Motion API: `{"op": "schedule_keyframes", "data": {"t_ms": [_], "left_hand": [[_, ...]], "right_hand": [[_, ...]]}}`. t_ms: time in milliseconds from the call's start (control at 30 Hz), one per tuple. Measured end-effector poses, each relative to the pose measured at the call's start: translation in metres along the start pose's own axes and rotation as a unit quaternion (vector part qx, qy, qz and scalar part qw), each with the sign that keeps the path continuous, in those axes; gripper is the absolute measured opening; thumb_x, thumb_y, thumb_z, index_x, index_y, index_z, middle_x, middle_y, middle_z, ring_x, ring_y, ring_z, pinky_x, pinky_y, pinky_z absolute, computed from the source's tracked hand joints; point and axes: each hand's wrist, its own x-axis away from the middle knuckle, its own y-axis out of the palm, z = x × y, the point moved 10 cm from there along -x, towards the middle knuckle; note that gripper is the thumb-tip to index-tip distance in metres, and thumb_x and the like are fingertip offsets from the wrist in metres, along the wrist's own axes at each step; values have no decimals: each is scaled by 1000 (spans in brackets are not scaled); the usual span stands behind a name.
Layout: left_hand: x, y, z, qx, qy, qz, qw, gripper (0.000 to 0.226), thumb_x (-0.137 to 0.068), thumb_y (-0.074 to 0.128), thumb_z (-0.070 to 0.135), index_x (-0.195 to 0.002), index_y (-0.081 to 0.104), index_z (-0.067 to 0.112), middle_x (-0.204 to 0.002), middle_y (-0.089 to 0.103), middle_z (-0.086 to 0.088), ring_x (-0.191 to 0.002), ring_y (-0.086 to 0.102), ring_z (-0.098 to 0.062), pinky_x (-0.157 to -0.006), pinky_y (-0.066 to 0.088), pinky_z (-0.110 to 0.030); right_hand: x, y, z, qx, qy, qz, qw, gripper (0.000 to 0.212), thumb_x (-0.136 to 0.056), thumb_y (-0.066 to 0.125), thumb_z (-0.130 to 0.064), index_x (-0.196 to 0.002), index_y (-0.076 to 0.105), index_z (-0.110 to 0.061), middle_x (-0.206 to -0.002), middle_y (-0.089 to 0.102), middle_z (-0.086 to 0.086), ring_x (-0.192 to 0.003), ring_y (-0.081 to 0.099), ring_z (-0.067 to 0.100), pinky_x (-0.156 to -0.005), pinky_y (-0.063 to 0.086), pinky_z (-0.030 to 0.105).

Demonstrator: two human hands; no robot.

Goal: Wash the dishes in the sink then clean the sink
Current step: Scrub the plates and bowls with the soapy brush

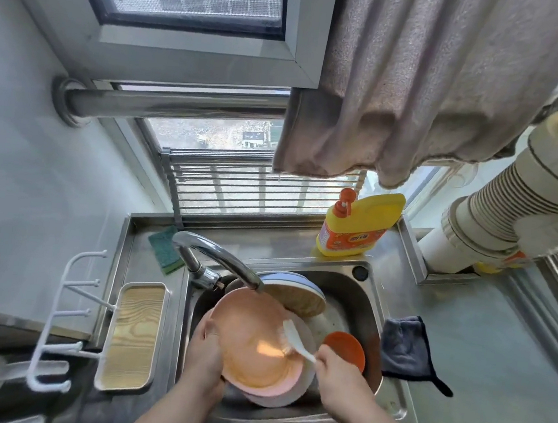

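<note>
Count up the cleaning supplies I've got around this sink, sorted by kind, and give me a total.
Dish brush, held in the right hand: 1
Green scouring sponge: 1
Yellow detergent bottle: 1
Dark cloth on the counter: 1
Total: 4

A home kitchen, high up in a flat: steel sink (372,310) full of plates around the hands, tap (217,256) just beyond them, detergent bottle (359,225) farther back by the window (239,186), sponge (165,249) beyond the left hand, towel (421,88) hanging overhead.
</note>
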Motion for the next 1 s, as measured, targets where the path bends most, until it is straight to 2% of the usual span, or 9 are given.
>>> {"op": "schedule_keyframes", "data": {"t_ms": [167,300,400,500,567,667,800,900,1000], "left_hand": [[-9,-6,-11,-28,0,9,1000,32,-115,35,36,-117,67,40,-117,71,-9,-105,68,-31,-95,57,-50],[16,3,-11,-40,6,-11,999,28,-111,45,36,-122,68,48,-111,77,-2,-103,73,-28,-95,59,-55],[17,5,4,-49,33,-16,998,27,-110,49,38,-129,67,45,-117,75,1,-106,72,-23,-94,61,-50],[0,-2,10,-36,33,-3,999,30,-111,42,42,-118,70,52,-125,73,-3,-111,70,-27,-97,59,-54],[-3,-8,13,-45,31,16,998,33,-113,41,34,-107,71,47,-115,73,-3,-105,69,-27,-96,58,-54],[7,-9,1,-35,11,27,999,30,-114,40,29,-114,66,44,-110,71,-4,-98,67,-27,-85,58,-44],[10,-4,-30,-30,-16,12,999,34,-114,38,34,-124,69,44,-118,75,-7,-104,73,-29,-79,63,-42],[15,-5,-19,-45,-10,13,999,29,-113,43,36,-123,69,44,-118,74,-1,-101,71,-24,-73,64,-38],[9,-8,0,-46,6,24,999,30,-114,39,32,-127,64,41,-115,69,-1,-96,65,-20,-69,55,-30]], "right_hand": [[59,69,-30,-62,-74,-98,990,10,-97,49,-43,-93,53,-50,-101,67,-4,-98,63,13,-89,47,25],[15,44,-83,-92,-88,-36,991,19,-107,42,-33,-115,60,-30,-115,68,-1,-108,60,18,-95,46,32],[-16,0,-37,-24,-22,16,999,20,-104,37,-36,-98,54,-27,-99,70,2,-95,64,27,-85,52,41],[5,7,17,-11,11,-9,1000,16,-103,42,-36,-92,47,-26,-86,67,1,-85,63,21,-79,49,35],[30,32,18,-28,-13,-49,998,6,-98,48,-37,-96,47,-31,-88,65,2,-87,62,17,-78,47,27],[49,66,-35,-61,-72,-110,989,9,-96,48,-41,-96,57,-43,-102,68,-9,-100,63,9,-86,46,22],[15,25,-93,-66,-90,-18,994,19,-106,42,-36,-110,60,-34,-111,66,-4,-99,59,16,-87,47,34],[-8,-6,-40,9,-17,10,1000,22,-104,34,-41,-91,50,-34,-90,67,-5,-83,63,19,-76,53,41],[14,2,13,39,22,1,999,20,-105,34,-39,-94,47,-28,-87,65,-2,-85,64,22,-80,50,35]]}}
